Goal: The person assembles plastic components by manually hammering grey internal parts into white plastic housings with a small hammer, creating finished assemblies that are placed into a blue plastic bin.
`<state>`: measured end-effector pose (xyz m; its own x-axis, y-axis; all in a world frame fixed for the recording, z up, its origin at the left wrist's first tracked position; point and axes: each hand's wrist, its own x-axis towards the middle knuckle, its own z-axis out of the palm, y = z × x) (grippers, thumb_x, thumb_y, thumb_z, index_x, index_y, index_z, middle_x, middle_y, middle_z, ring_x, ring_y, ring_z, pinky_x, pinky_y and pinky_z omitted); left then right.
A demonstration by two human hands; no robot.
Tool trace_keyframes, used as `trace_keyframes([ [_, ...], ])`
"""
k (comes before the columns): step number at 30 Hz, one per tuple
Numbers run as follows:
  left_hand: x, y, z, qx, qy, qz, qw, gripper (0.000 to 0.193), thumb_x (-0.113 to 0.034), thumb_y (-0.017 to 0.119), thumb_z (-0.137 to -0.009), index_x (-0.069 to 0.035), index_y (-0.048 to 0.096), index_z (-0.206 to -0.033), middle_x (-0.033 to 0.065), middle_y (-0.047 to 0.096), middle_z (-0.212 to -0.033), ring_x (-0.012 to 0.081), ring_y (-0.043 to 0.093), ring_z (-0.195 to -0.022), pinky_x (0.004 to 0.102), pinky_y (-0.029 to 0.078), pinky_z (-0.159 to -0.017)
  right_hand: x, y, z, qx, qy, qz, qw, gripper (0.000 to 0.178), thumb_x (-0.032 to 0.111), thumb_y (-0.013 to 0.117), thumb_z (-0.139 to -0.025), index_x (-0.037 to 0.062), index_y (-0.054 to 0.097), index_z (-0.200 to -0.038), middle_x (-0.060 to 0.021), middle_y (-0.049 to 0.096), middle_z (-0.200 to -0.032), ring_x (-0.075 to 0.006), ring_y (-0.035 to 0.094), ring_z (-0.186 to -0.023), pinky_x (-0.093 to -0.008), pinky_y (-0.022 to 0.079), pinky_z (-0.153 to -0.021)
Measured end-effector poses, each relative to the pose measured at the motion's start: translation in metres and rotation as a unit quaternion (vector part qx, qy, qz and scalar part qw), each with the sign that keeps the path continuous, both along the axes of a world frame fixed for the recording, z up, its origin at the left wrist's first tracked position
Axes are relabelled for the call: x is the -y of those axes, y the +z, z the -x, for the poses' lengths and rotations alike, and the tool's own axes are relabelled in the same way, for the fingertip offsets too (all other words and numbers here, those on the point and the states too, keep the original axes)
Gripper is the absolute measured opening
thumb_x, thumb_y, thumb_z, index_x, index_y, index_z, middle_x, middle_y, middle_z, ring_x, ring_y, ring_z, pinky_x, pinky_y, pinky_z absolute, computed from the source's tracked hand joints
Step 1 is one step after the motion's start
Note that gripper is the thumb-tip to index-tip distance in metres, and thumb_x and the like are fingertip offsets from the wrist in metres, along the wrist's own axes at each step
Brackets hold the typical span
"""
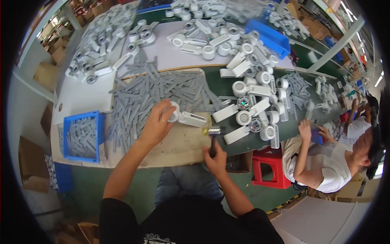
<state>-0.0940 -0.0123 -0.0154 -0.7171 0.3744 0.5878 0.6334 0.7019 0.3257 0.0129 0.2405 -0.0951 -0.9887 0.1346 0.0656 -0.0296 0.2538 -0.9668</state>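
My left hand (156, 126) is closed round the round head of a white handheld fan (192, 119), which lies over the cardboard mat with its handle pointing right. An open slot shows along the upward side of that handle. In my right hand (215, 159) is a small hammer (215, 130) with a dark handle, a shiny metal head and a yellow face at one end. The hammer head is just below and right of the fan handle's end; whether they touch I cannot tell. Beyond my left hand spreads a pile of flat grey plastic strips (170, 87).
A blue tray (98, 138) of small grey pieces stands at the left edge. White fans (248, 103) crowd the table to the right and back. A blue bin (268, 39) lies behind. At right, a co-worker (329, 162) sits near a red stool (270, 166).
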Motion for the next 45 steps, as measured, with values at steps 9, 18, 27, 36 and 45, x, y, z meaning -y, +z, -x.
trace_keyframes([
  [9,0.035,-0.023,-0.103,0.07,0.025,-0.019,0.997,0.059,-0.01,0.088,-0.072,-0.007,0.059,-0.124,0.0146,0.058,-0.136,0.0399,0.057,-0.124,0.048,0.049,-0.103,0.01,0.049,0.034,0.169,0.178,-0.141,0.959,0.065,0.024,0.079,-0.088,0.0108,0.055,-0.147,-0.0202,0.075,-0.106,-0.0176,0.072,-0.093,-0.0345,0.055,-0.082],
  [18,0.001,0.01,-0.004,0.104,0.04,-0.008,0.994,0.024,-0.018,0.082,-0.079,-0.008,0.074,-0.1,0.0081,0.07,-0.104,0.0316,0.066,-0.099,0.0413,0.052,-0.086,0.0,0.034,0.013,0.089,0.063,0.1,0.989,0.048,0.006,0.066,-0.095,0.0047,0.06,-0.143,0.0064,0.053,-0.06,-0.0037,0.041,-0.051,-0.0232,0.037,-0.05],
  [27,-0.049,-0.034,0.058,0.159,0.059,0.067,0.983,0.008,-0.012,0.075,-0.082,-0.006,0.073,-0.087,0.011,0.067,-0.092,0.0352,0.066,-0.092,0.0443,0.054,-0.082,-0.002,0.038,0.015,0.104,0.041,0.254,0.961,0.037,0.005,0.059,-0.1,0.0011,0.062,-0.137,0.0037,0.051,-0.055,-0.004,0.04,-0.041,-0.0241,0.031,-0.039],
  [36,-0.01,0.027,0.009,0.253,0.083,-0.118,0.957,0.008,-0.006,0.065,-0.093,-0.002,0.065,-0.1,0.0138,0.072,-0.09,0.0268,0.071,-0.08,0.038,0.055,-0.072,-0.008,0.032,0.021,0.114,0.028,0.27,0.956,0.035,0.008,0.062,-0.101,0.0026,0.063,-0.135,0.0009,0.055,-0.06,-0.0039,0.039,-0.042,-0.023,0.027,-0.039],
  [45,-0.017,0.026,-0.077,0.474,0.009,-0.387,0.791,0.014,-0.009,0.066,-0.101,0.001,0.064,-0.111,0.0081,0.071,-0.101,0.0163,0.071,-0.091,0.0274,0.056,-0.08,0.015,0.068,0.014,0.144,0.116,0.195,0.963,0.026,0.016,0.072,-0.099,0.0007,0.072,-0.12,0.0062,0.061,-0.081,-0.0004,0.045,-0.06,-0.0197,0.034,-0.049],
])
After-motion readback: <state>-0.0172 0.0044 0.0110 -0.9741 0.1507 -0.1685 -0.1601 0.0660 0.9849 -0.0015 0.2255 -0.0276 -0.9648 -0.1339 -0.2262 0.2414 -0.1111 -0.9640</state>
